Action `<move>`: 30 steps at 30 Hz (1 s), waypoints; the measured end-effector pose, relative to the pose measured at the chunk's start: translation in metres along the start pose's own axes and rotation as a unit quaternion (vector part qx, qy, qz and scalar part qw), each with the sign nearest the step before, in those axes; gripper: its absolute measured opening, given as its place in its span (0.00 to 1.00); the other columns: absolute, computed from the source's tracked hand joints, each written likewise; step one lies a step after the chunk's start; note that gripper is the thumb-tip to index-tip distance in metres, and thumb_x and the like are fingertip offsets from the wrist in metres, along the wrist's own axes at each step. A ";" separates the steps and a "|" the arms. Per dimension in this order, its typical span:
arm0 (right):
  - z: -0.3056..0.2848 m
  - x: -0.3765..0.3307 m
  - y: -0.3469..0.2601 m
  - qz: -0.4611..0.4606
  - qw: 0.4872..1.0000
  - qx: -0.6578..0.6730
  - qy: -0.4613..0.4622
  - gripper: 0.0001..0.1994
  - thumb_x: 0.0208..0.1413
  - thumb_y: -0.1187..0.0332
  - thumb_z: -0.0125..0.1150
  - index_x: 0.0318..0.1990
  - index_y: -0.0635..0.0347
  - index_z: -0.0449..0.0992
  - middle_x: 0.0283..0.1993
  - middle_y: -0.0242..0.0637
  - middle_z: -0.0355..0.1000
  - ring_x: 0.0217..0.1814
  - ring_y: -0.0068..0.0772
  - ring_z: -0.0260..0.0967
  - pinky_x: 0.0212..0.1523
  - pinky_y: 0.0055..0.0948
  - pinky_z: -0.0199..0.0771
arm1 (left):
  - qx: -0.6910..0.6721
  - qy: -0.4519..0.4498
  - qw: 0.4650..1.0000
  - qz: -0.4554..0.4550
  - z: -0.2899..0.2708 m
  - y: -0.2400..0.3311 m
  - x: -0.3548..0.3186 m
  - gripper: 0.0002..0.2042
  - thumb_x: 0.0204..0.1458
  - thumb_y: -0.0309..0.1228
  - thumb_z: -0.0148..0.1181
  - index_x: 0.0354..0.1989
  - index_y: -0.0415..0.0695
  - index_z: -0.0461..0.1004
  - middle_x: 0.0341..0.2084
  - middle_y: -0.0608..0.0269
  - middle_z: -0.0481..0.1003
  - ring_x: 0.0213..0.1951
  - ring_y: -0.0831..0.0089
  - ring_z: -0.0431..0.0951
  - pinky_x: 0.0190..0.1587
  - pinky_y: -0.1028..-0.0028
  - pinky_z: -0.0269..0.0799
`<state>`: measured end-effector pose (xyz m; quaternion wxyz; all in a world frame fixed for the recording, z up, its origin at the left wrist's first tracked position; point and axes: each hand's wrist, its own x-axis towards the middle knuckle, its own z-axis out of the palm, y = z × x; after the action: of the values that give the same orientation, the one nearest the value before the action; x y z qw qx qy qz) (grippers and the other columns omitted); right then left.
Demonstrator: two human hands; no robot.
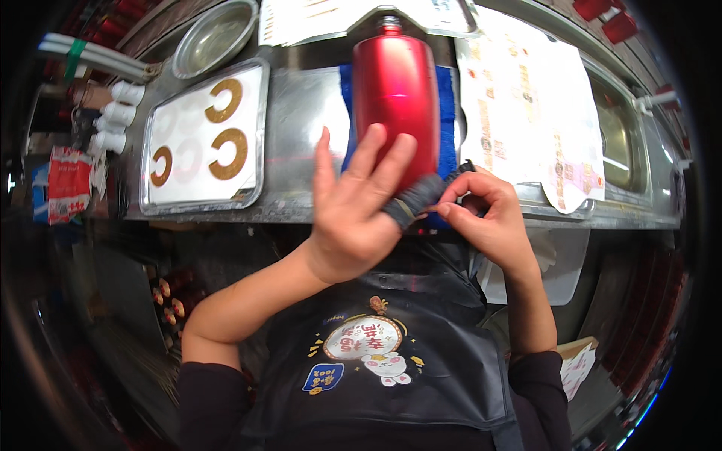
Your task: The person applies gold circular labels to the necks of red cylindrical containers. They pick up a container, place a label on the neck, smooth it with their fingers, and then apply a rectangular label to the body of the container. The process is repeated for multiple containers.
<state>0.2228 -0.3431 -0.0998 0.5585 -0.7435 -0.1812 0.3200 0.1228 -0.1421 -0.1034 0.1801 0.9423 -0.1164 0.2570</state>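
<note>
A glossy red metal bottle (395,94) with a dark neck lies on a folded blue cloth (447,113) at the counter's middle. My left hand (359,207) is spread palm down, its fingertips over the bottle's near part. A dark grey wrap (417,201) covers my left thumb, with a thin yellowish band around it. Beside the thumb's tip, my right hand (489,214) is closed in a pinch, thumb and forefinger meeting at the wrap's end. Whether they grip the wrap or a thin strand from it is too small to tell. The bottle's near end is hidden behind the wrapped thumb.
Left on the metal counter (289,150) is a tray (259,143) with gold C-shaped pieces (228,154) on white sheet. Behind it stands a metal bowl (180,60). White sheets (481,83) and a metal basin (639,161) are right. White bottles (116,114) stand far left.
</note>
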 end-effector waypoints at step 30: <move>-0.002 -0.006 -0.010 0.023 0.998 0.049 -0.008 0.05 0.52 0.73 0.69 0.29 0.62 0.77 0.30 0.22 0.68 0.28 0.08 0.59 0.28 0.14 0.56 | 0.009 -0.020 1.000 0.019 -0.012 -0.008 -0.028 0.16 0.42 0.34 0.73 0.43 0.57 0.86 0.65 0.46 0.69 0.64 0.39 0.70 0.67 0.31 0.43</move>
<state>0.2204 -0.3450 -0.0889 0.5857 -0.7164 -0.1525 0.3471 0.0962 -0.1268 -0.1104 0.1645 0.9464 -0.1357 0.2427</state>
